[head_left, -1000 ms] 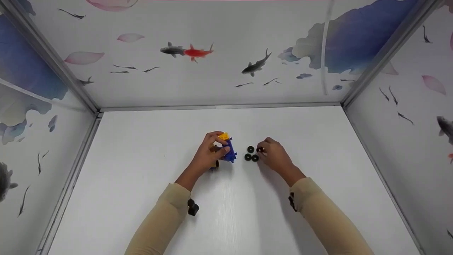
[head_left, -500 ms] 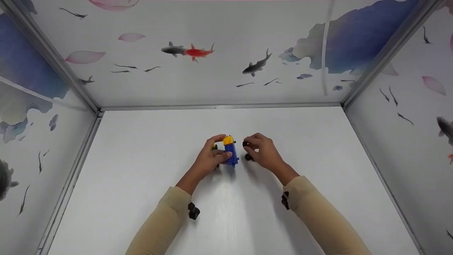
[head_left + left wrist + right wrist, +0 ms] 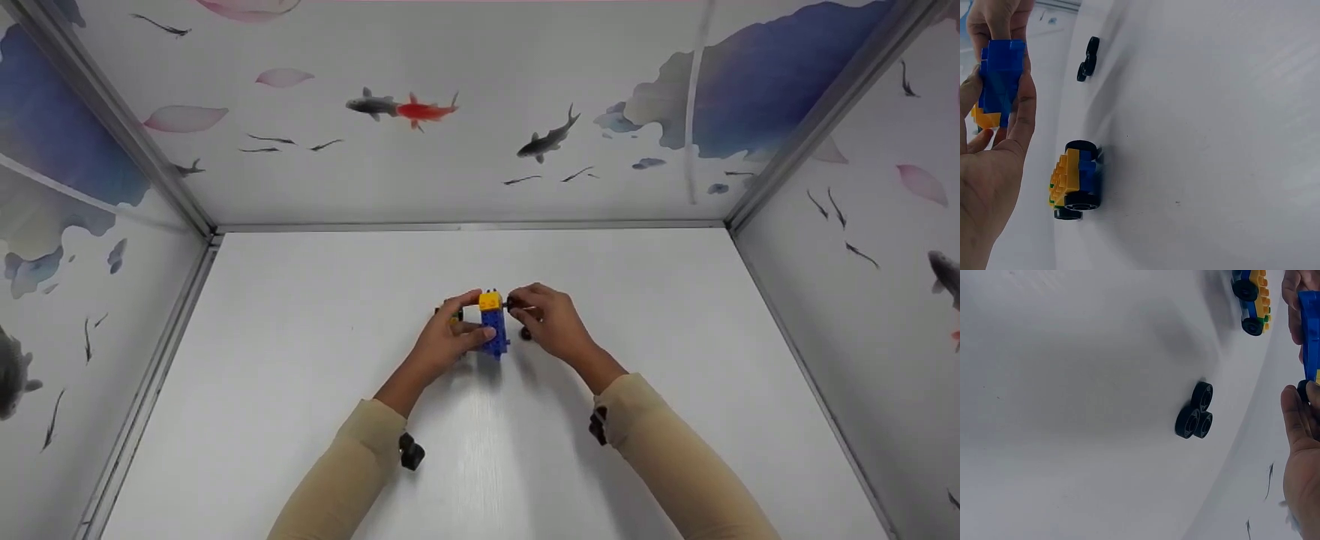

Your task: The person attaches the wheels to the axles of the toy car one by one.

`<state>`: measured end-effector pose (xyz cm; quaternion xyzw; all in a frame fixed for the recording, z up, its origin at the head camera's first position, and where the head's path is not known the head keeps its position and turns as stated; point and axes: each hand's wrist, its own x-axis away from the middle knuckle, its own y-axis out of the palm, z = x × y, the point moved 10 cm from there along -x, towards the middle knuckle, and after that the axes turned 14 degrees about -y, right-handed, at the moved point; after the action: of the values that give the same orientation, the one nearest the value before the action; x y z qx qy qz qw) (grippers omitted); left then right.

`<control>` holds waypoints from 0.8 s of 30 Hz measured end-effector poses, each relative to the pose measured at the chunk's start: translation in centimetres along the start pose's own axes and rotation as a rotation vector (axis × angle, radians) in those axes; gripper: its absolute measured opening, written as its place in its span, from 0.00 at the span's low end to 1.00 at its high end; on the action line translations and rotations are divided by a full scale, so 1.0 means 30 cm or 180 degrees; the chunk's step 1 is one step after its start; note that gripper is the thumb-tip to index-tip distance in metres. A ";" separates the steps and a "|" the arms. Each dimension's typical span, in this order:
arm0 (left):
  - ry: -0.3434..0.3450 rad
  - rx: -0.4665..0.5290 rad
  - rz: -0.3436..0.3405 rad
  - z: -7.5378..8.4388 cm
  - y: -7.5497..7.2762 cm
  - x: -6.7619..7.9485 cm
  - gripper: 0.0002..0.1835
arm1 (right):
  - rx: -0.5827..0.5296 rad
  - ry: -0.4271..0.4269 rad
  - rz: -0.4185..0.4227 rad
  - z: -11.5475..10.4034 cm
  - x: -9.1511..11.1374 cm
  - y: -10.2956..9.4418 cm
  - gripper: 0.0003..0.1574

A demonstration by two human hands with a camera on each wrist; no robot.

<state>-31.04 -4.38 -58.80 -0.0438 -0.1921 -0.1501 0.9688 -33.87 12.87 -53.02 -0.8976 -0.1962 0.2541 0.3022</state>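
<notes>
My left hand (image 3: 439, 341) grips a toy car body of blue and yellow building blocks (image 3: 493, 328), thumb on its blue side and the yellow block at the far end. A small peg juts from its right side. My right hand (image 3: 559, 319) pinches a black toy wheel (image 3: 1302, 390) right at that peg, by the yellow end. In the left wrist view, the blue underside (image 3: 1004, 70) faces the camera, between both hands. Lying together on the white table below my right hand are three loose black wheels (image 3: 1188, 422), mostly hidden by that hand in the head view.
A second block car (image 3: 1072, 175), yellow, blue and green with black wheels, stands on the table, largely behind my left hand in the head view. White panels printed with fish (image 3: 427, 111) and petals enclose the table (image 3: 315, 300) at the back and sides.
My right hand has picked up a wheel from the group and carried it left to the car body. My left hand has turned the body more upright and shifted it slightly right.
</notes>
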 end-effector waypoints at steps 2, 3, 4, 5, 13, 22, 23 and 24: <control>-0.0003 -0.0004 0.0006 -0.002 0.000 -0.001 0.45 | 0.0006 0.0001 0.0006 -0.003 0.001 0.001 0.16; 0.0000 0.0000 0.0005 -0.003 0.000 -0.002 0.45 | 0.0015 0.0002 0.0013 -0.004 0.001 0.001 0.16; 0.0008 0.0000 0.0006 -0.003 0.000 -0.002 0.45 | 0.0021 0.0009 0.0021 -0.005 0.001 0.001 0.16; 0.0019 -0.0008 0.0010 -0.002 -0.001 -0.001 0.45 | 0.0028 0.0013 0.0024 -0.006 0.001 0.002 0.16; 0.0093 -0.0040 0.0077 -0.002 -0.007 0.004 0.43 | 0.0116 -0.0107 0.0046 -0.016 -0.001 0.015 0.15; 0.0080 -0.0164 0.0174 -0.004 -0.003 0.007 0.43 | 0.0084 0.0057 -0.0002 -0.011 -0.001 0.025 0.17; 0.0082 -0.0183 0.0180 -0.003 -0.003 0.008 0.43 | 0.0079 0.0070 -0.0005 -0.010 0.000 0.026 0.18; 0.0079 -0.0195 0.0181 -0.003 -0.002 0.009 0.43 | 0.0083 0.0077 -0.0006 -0.009 0.000 0.028 0.18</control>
<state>-30.80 -4.53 -58.77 -0.0770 -0.1740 -0.1288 0.9732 -33.55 12.12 -53.36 -0.8963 -0.1900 0.2455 0.3165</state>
